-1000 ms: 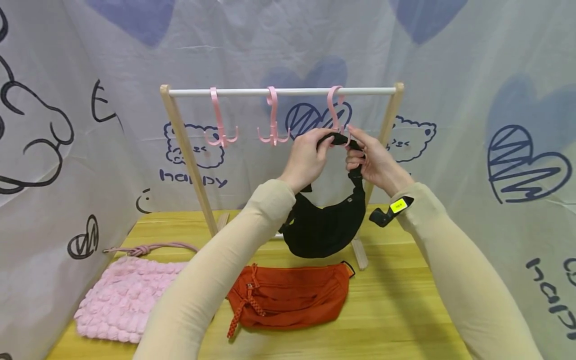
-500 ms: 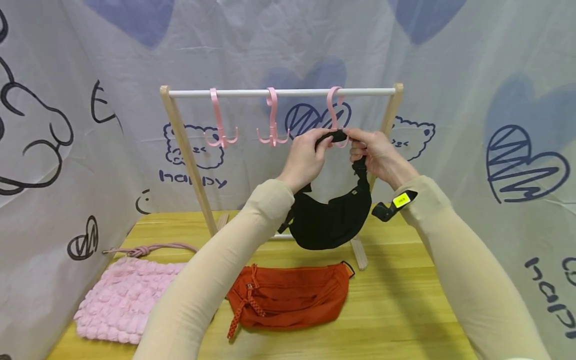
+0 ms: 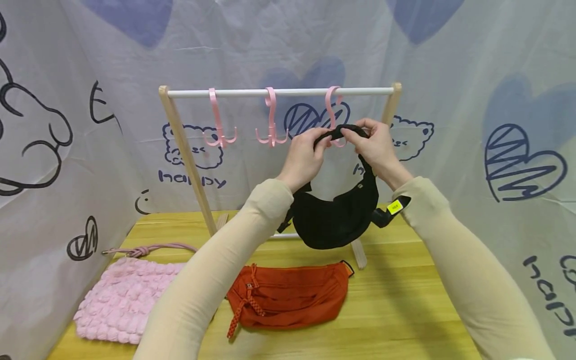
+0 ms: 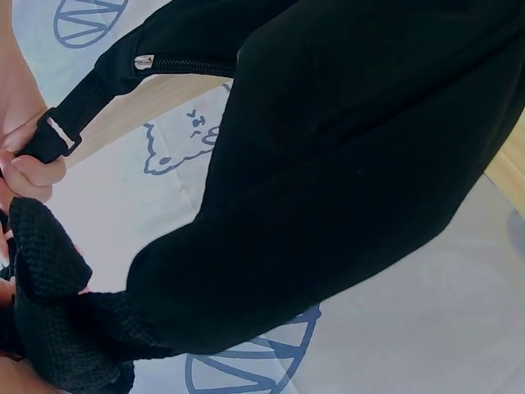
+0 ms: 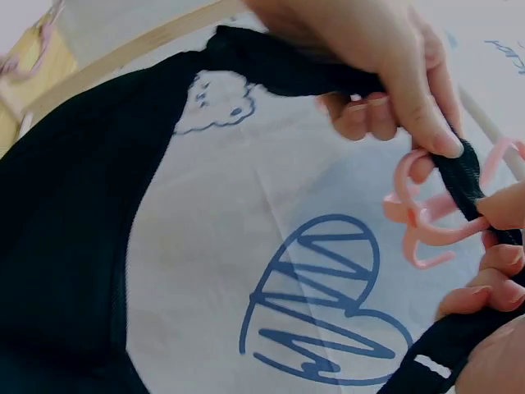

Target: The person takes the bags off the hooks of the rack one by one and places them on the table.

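Note:
A black waist bag (image 3: 335, 222) hangs below both hands, its body curved downward. Its strap (image 3: 340, 131) is pinched by my left hand (image 3: 303, 157) on one side and my right hand (image 3: 377, 146) on the other. Between the hands, the strap runs right at the curved prongs of the rightmost pink hook (image 3: 331, 106); in the right wrist view it crosses the pink prongs (image 5: 435, 217). A strap buckle (image 4: 61, 135) shows beside the right hand's fingers in the left wrist view. A silver zipper pull (image 4: 144, 61) sits near one end of the bag.
Two more pink hooks, a left one (image 3: 217, 120) and a middle one (image 3: 271, 120), hang on the white rail (image 3: 243, 93) of a wooden rack. An orange waist bag (image 3: 292, 300) and a pink puffy bag (image 3: 126, 300) lie on the wooden table (image 3: 396, 320).
My right hand has changed its grip on the strap, with the thumb now on the near side. The black bag has swung slightly right and up. My left hand stays nearly still.

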### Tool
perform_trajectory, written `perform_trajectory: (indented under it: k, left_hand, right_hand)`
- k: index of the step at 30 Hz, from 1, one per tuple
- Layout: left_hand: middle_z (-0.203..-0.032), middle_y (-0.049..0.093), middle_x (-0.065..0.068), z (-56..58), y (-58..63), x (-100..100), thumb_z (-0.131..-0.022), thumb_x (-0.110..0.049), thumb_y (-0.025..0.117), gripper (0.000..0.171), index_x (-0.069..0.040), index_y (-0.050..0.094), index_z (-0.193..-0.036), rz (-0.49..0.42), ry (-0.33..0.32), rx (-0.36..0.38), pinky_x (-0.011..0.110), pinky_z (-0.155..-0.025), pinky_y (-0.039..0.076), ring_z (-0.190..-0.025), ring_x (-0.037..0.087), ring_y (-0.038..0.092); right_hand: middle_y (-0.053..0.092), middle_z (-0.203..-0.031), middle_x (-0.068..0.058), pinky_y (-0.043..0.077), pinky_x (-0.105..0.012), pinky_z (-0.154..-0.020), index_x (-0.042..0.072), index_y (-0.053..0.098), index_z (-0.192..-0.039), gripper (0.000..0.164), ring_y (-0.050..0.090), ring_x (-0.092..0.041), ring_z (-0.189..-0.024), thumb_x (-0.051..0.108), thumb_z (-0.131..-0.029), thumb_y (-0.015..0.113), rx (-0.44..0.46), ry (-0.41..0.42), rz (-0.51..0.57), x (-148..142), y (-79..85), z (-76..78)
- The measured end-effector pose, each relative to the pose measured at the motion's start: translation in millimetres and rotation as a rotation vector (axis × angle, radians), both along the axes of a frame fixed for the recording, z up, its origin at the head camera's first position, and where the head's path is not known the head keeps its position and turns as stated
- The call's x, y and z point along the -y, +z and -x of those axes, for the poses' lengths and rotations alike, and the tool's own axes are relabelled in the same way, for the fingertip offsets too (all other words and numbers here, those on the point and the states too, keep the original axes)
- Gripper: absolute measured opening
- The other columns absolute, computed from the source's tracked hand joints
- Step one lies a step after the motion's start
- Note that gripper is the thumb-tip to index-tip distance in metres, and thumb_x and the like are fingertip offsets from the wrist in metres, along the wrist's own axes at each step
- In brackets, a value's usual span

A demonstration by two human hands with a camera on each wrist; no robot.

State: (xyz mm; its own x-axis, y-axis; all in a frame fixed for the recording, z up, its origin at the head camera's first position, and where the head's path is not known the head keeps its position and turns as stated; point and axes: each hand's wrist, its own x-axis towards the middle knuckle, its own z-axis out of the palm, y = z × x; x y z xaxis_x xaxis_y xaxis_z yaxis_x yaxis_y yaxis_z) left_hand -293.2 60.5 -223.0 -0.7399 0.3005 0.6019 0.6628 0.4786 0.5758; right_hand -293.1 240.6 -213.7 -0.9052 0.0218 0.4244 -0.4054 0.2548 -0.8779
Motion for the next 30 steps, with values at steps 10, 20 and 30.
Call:
perform_trajectory:
  k: [10, 20, 30]
  left_hand:
    - [-0.117, 0.073, 0.015, -0.8, -1.2, 1, -0.105, -0.013, 0.051, 0.029, -0.001, 0.067, -0.127, -0.009, -0.004, 0.012, 0.033, -0.096, 0.056, -0.106, 0.024, 0.071]
    - [-0.118, 0.072, 0.015, -0.3, -3.2, 1, -0.105, -0.012, 0.052, 0.027, 0.0, 0.067, -0.124, -0.022, -0.012, -0.013, 0.033, -0.096, 0.056, -0.107, 0.025, 0.072]
    - [-0.119, 0.072, 0.015, 2.2, -5.5, 1, -0.105, -0.012, 0.052, 0.028, 0.0, 0.068, -0.125, -0.015, -0.008, -0.052, 0.033, -0.098, 0.055, -0.108, 0.024, 0.071]
  right_hand:
    - [0.067, -0.08, 0.005, 0.051, -0.013, -0.068, -0.005, 0.066, -0.101, 0.025, 0.06, -0.004, -0.072, 0.018, -0.094, 0.071, -0.242, -0.128, -0.171, 7, -8.4, -1.7]
    - [0.071, -0.097, -0.02, 0.047, -0.012, -0.065, -0.005, 0.069, -0.104, 0.023, 0.055, -0.006, -0.071, 0.017, -0.096, 0.069, -0.348, -0.189, -0.196, 10, -17.1, -2.0]
    - [0.074, -0.1, -0.02, 0.047, -0.012, -0.067, -0.004, 0.072, -0.105, 0.022, 0.056, -0.007, -0.074, 0.015, -0.096, 0.068, -0.41, -0.197, -0.192, 13, -22.3, -0.3]
